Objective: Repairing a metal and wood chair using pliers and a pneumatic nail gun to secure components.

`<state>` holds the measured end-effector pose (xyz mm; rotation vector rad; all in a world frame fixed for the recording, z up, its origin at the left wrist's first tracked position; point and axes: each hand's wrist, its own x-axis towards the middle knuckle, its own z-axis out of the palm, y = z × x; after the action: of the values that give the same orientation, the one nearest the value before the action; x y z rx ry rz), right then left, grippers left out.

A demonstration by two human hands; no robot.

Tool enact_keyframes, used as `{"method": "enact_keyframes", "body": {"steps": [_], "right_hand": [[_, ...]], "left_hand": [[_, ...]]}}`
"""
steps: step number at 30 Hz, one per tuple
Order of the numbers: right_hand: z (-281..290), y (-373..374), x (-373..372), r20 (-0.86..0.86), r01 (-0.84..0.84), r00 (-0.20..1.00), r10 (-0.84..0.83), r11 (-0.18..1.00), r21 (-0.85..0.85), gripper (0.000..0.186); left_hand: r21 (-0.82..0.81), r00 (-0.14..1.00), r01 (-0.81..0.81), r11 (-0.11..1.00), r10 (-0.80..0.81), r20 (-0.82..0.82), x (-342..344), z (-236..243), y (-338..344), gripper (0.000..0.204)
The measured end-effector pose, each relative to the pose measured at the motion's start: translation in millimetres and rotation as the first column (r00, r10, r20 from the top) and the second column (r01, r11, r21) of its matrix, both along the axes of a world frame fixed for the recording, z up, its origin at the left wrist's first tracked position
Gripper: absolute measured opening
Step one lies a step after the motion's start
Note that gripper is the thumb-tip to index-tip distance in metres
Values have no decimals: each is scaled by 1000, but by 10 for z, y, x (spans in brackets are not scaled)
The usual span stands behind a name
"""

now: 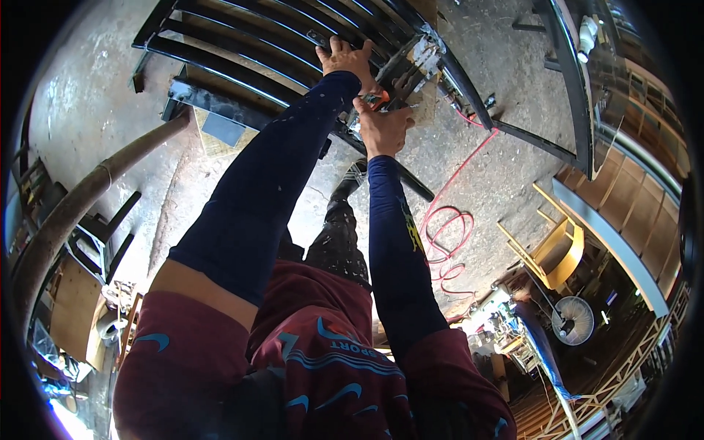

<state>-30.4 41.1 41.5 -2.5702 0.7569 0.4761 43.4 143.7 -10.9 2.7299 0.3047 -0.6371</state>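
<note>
A black slatted wooden furniture frame (pixel 242 45) lies ahead of me at the top of the view. My left hand (pixel 345 59) rests on its slats with the fingers spread, a small dark plate-like piece (pixel 315 37) just beyond the fingertips. Closer to me, my right hand (pixel 384 132) has its thumb and fingers curled at an orange-and-black object (pixel 375 98), whose kind I cannot make out. That object sits beside the frame's end, below my left wrist. Pale, patchy material (pixel 427 55) covers the frame's corner to the right of my hands.
A thin red hose (pixel 458 176) runs over the concrete floor and coils at the right. Another black frame (pixel 572 95) stands at the far right. Below it are a yellow wooden chair (pixel 561 253) and a round fan (pixel 572 320). A long brown pole (pixel 95 183) crosses the left side.
</note>
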Motion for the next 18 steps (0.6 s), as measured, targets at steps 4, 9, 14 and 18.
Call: {"method": "enact_keyframes", "body": {"steps": [4, 9, 14, 18], "right_hand": [[13, -213, 22, 27, -98, 995, 101, 989, -108, 111], [-18, -746, 287, 28, -514, 845, 534, 826, -232, 102], [93, -1205, 1012, -63, -909, 318, 946, 286, -302, 85], [19, -1273, 1482, -72, -927, -29, 997, -54, -372, 50]], "left_hand": [[-50, 1000, 22, 999, -23, -11, 20, 18, -35, 126], [-61, 1000, 13, 998, -12, 23, -11, 49, -6, 130], [-51, 999, 3, 999, 0, 52, -29, -49, -20, 129], [-51, 997, 17, 999, -13, 81, -8, -109, -18, 126]]}}
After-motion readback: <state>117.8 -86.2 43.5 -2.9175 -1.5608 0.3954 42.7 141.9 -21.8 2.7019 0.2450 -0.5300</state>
